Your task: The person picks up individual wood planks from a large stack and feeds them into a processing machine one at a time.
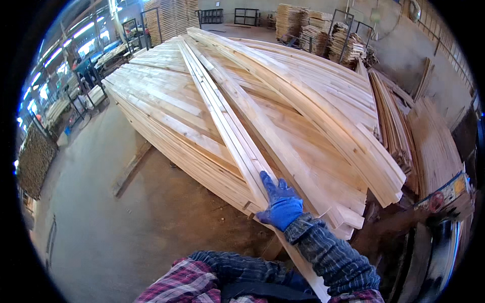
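Note:
My right hand (283,206), in a blue glove, grips a narrow bundle of long pale wooden strips (227,118). Its thumb lies on the left side and its fingers reach over the top. The strips run from the far end of a large stack of boards (166,101) toward my body, slanting across the top layer. My left forearm, in a dark striped sleeve (237,266), crosses low in front of me; the hand at its end is hidden. Just right of the gripped strips lies another long board (273,136).
A thicker row of boards (313,108) rests along the right side of the stack. Beyond it lean loose planks (391,118). A machine part with a red round knob (436,202) stands at far right. On the floor at left lies a timber piece (132,169). Piled lumber (316,33) stands behind.

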### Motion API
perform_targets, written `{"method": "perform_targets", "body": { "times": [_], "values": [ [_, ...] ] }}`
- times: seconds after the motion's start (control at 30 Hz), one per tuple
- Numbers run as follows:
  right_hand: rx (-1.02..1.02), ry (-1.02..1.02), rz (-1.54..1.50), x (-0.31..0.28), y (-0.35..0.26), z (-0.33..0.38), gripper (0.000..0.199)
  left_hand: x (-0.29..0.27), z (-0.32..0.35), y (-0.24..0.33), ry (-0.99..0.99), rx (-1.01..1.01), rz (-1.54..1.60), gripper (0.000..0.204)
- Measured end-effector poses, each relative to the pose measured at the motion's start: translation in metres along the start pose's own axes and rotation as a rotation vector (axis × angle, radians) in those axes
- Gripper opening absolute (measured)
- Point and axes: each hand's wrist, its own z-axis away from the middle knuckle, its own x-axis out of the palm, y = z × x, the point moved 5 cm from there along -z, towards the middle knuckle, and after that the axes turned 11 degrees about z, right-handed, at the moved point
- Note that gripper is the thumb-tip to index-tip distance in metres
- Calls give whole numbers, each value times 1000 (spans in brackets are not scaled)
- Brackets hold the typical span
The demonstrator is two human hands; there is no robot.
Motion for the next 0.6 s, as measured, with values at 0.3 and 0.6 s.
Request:
{"method": "perform_targets", "body": {
  "times": [0.3,0.6],
  "values": [
    [-194,274,-118,32,47,85,99,-129,202,44,74,49,-252,44],
    [-3,223,-49,49,136,271,77,-400,303,130,846,-215,-1627,84]
  ]
}}
